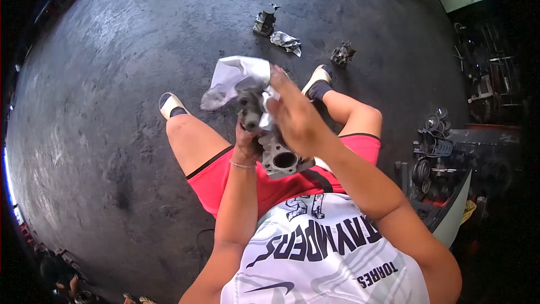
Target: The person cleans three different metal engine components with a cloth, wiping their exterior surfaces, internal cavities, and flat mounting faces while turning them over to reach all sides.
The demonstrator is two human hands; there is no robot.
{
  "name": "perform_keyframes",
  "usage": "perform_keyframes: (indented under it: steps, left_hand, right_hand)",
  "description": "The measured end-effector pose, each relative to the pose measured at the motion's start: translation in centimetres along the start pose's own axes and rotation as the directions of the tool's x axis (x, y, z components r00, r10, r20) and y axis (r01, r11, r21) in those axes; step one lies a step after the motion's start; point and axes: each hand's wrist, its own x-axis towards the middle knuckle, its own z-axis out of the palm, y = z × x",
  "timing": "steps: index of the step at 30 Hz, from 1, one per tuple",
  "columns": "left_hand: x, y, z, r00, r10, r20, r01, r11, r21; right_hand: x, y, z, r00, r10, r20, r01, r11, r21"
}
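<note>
My left hand [247, 142] is closed around a grey cast-metal engine part [275, 170] above my lap. A large round bore and smaller bolt holes show on its near end. A white cloth [242, 70] drapes over the far end and hangs off to the left. My right hand [298, 118], slightly blurred, presses the cloth against the part, with a strip of white showing below its fingers. The middle of the part is hidden behind the cloth and my right hand.
On the dark floor ahead stand a dark metal part [264, 21], a crumpled silvery-white rag or wrapper [286, 43] and a small rough metal piece [343, 53]. Mechanical parts [436, 141] crowd the right side. Another person [61, 276] is at the lower left.
</note>
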Motion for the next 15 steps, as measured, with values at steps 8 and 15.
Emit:
perform_keyframes:
  steps: [8, 15]
  left_hand:
    - [0.0, 0.9, 3.6, 0.985, -0.016, 0.173, 0.005, 0.998, 0.062]
    - [0.7, 0.0, 1.8, 0.986, -0.029, 0.166, -0.028, 0.943, 0.333]
  right_hand:
    - [6.5, -2.5, -4.7, 0.745, 0.259, 0.614, -0.268, 0.960, -0.081]
    - [7.9, -0.2, -3.9, 0.708, 0.141, 0.691, 0.040, 0.970, -0.240]
